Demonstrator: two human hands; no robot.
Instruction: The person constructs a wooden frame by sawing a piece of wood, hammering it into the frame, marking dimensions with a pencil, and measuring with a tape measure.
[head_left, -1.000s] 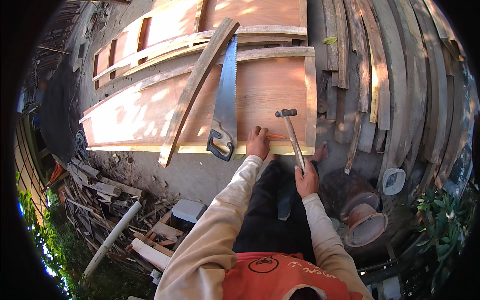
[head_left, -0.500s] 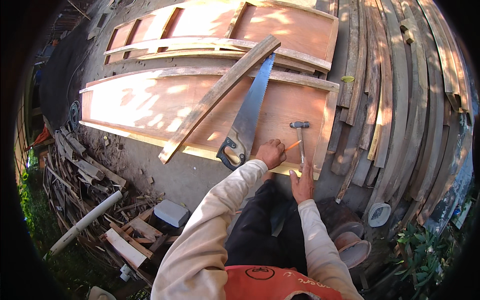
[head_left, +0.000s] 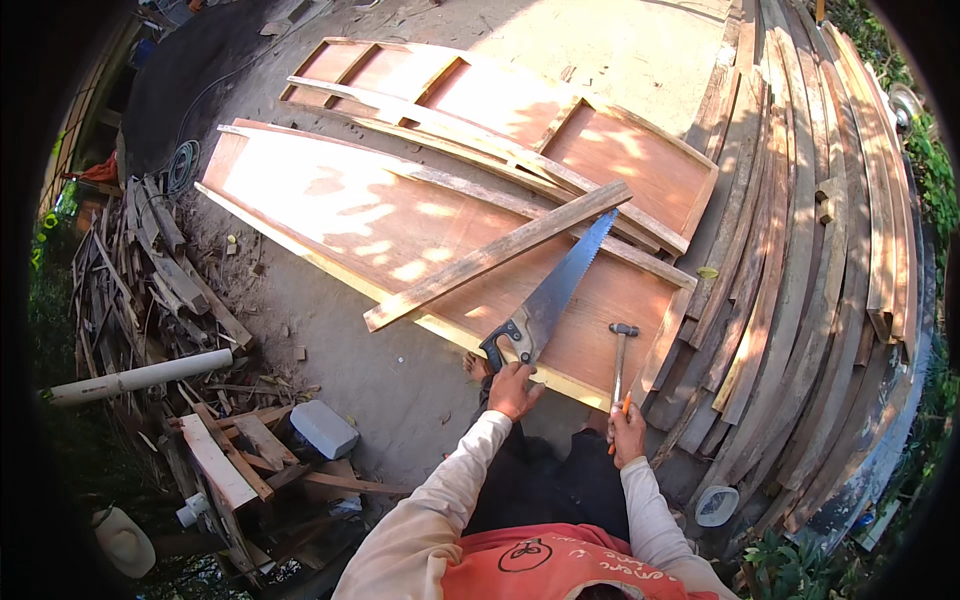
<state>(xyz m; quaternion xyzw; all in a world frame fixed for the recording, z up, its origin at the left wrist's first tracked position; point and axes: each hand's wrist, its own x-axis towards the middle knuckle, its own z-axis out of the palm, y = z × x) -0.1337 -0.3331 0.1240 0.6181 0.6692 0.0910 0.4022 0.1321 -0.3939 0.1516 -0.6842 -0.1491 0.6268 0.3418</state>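
Note:
My left hand [head_left: 515, 391] is at the near edge of a wooden panel [head_left: 640, 300], right beside the handle of a handsaw [head_left: 560, 303]. Its fingertips are partly hidden, so I cannot tell whether they grip the handle. The saw's blade points away to the right, its tip near a loose wooden batten [head_left: 490, 260] laid slantwise across the panel. My right hand [head_left: 628, 440] is closed on an orange pencil [head_left: 626, 403]. Just beyond it lies a hammer [head_left: 619, 362], head away from me; whether the fingers touch its handle is unclear.
A second framed panel [head_left: 640, 150] lies behind the first. Long wooden boards [head_left: 790, 250] are stacked at the right. Scrap wood [head_left: 170, 270], a white pipe [head_left: 140, 378] and a pale block [head_left: 324, 429] lie at the left. A white container [head_left: 716, 506] stands near the boards.
The pencil has passed from my left hand to my right. My left hand has moved to the saw handle. The whole view has shifted and turned.

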